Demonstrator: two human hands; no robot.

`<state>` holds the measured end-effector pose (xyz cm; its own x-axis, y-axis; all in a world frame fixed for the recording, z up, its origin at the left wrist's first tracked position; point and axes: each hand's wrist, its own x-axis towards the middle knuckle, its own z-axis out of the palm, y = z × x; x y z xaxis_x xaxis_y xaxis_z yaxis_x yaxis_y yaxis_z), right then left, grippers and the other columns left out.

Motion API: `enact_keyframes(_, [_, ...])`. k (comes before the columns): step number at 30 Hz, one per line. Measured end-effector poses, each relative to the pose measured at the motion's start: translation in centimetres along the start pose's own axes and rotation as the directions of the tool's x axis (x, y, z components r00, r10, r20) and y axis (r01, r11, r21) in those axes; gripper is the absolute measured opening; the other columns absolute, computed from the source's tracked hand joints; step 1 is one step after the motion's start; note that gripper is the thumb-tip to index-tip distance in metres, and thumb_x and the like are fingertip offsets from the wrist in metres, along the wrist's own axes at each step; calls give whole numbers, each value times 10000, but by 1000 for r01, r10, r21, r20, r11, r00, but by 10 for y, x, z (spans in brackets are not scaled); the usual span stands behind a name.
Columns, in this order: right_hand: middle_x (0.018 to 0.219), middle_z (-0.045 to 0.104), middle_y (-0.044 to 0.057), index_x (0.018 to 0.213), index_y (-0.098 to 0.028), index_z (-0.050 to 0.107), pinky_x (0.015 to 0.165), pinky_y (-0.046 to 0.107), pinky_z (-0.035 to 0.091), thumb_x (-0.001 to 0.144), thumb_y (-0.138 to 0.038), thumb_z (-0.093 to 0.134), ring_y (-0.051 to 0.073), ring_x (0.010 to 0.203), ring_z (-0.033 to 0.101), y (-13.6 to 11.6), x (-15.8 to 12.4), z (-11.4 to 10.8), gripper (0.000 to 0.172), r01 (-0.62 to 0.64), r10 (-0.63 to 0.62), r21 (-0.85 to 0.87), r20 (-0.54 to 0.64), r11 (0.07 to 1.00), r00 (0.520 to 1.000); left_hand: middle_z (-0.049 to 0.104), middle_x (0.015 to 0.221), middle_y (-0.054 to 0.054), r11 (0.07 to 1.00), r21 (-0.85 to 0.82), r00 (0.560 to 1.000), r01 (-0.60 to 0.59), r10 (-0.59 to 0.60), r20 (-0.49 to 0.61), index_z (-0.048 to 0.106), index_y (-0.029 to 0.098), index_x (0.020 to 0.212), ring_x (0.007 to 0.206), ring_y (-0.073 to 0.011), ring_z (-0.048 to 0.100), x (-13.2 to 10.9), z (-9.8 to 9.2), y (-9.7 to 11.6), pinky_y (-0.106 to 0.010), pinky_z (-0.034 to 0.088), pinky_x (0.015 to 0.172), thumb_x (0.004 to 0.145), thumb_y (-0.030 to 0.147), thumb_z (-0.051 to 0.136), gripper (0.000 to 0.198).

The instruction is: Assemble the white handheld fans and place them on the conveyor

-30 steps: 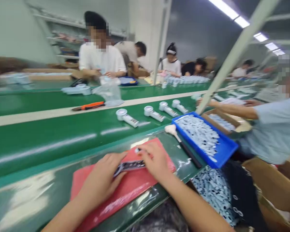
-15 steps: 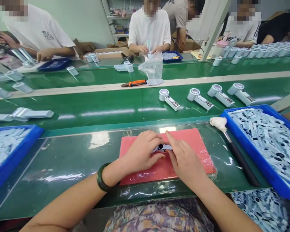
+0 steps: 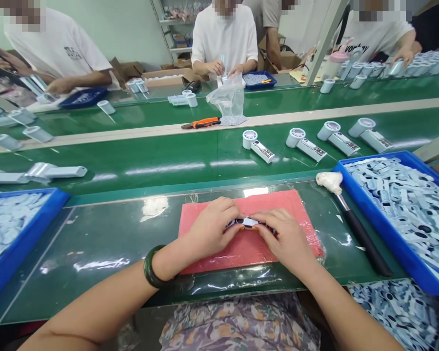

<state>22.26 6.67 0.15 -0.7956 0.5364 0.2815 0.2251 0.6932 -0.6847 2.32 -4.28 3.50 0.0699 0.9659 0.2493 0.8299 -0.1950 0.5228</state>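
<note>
A small light-blue and black plastic part (image 3: 249, 222) lies level between my two hands, just over a red pad (image 3: 237, 253). My left hand (image 3: 212, 226) pinches its left end between thumb and fingers. At the other end, my right hand (image 3: 287, 236) grips it with thumb below and fingers above. Only the middle of the part shows; my fingers cover its ends. The pad, wrapped in clear plastic, rests on the green worktop (image 3: 106, 234).
A mallet (image 3: 364, 243) with a wrapped head lies right of the pad. Blue trays of plastic parts stand at the right (image 3: 398, 229) and left (image 3: 40, 234). Round-headed pieces with handles (image 3: 258, 146) sit on the green belt (image 3: 161, 151). Pliers (image 3: 201, 123) and co-workers are beyond.
My right hand has turned from flat, outstretched fingers to a pinch on the part's right end. The part has turned slightly. Across the belt, a co-worker's hand has reached to the standing pieces.
</note>
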Motion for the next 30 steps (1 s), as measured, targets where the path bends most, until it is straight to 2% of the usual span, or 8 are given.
enact_keyframes(4, [1305,658,61,1358,-242,590,1021,470,490,1011,-270,544,257,1191,579,-1,-10,-4,351,-36,23,96,131,995,991,654,1028,-94,991,87,992,-105,110,-56,609,174,1005,1031,-273,584,-16,5,11,-472,493,907,999,261,572,96])
enact_keyframes(9, [1348,627,78,1394,-235,563,1072,511,451,1013,-287,510,280,1228,557,1,-16,-4,389,15,-16,3,216,1000,976,657,1167,-115,988,135,997,-78,81,-11,572,171,1167,1152,-300,572,-29,14,18,-531,464,1019,969,232,625,214])
enact_keyframes(14, [1325,632,97,1382,-220,577,1032,511,468,1056,-300,428,287,1186,583,4,-8,1,368,41,-24,-80,202,996,979,641,1266,-120,985,165,999,-43,47,-21,553,188,1264,1254,-335,536,-28,10,14,-581,441,1076,935,229,679,355])
enact_keyframes(17, [1289,645,96,1355,-220,601,1017,501,474,1071,-300,393,283,1151,603,3,-2,2,362,30,-12,-87,193,996,981,641,1254,-111,989,145,998,-39,45,-43,553,193,1261,1241,-320,543,-25,4,11,-556,463,1067,915,214,703,378])
enact_keyframes(21, [1260,658,94,1351,-216,599,993,504,480,1053,-301,443,284,1130,605,1,-3,-1,346,37,-21,-75,211,996,977,661,1140,-92,994,98,998,-48,52,-31,578,180,1194,1150,-288,566,-24,2,13,-504,490,1016,924,229,697,300])
enact_keyframes(25, [1299,641,84,1372,-228,558,1013,519,453,1002,-229,522,282,1168,580,-1,-12,-4,372,93,-79,-45,253,995,964,620,1079,-104,990,137,999,-35,34,7,618,164,1137,1078,-283,556,-28,10,20,-459,505,930,947,243,657,209])
enact_keyframes(30, [1373,590,93,1432,-219,478,1048,511,420,987,-191,543,278,1219,528,-1,-19,-4,451,139,-136,10,275,990,952,628,1218,-129,978,202,998,-55,53,12,571,153,1225,1201,-307,537,-35,19,27,-528,424,1074,995,213,553,238])
